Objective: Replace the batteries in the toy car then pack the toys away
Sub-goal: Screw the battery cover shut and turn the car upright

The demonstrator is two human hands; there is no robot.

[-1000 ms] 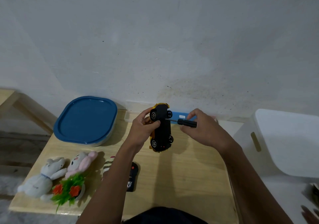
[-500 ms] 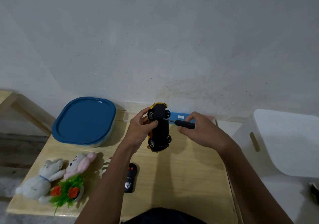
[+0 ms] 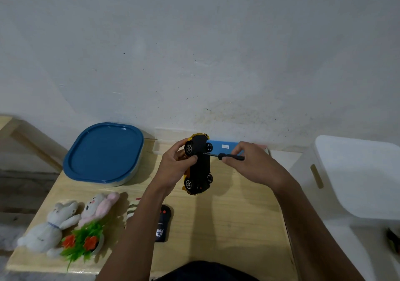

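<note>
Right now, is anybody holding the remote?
No, the remote lies on the table; the left hand holds the car and the right hand the screwdriver.

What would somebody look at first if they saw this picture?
The hands in the middle: the left hand grips a toy car, black underside showing, while the right hand holds a screwdriver to it. Next comes the blue-lidded container at the back left, then the white plush toy at the front left.

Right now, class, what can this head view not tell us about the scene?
Head view only:
Screw under the screwdriver tip: too small against the black underside of the toy car.
Striped toy: mostly behind the left forearm.
Contents of the blue-lidded container: covered by the lid.
Dark object at right edge: cut off.
</note>
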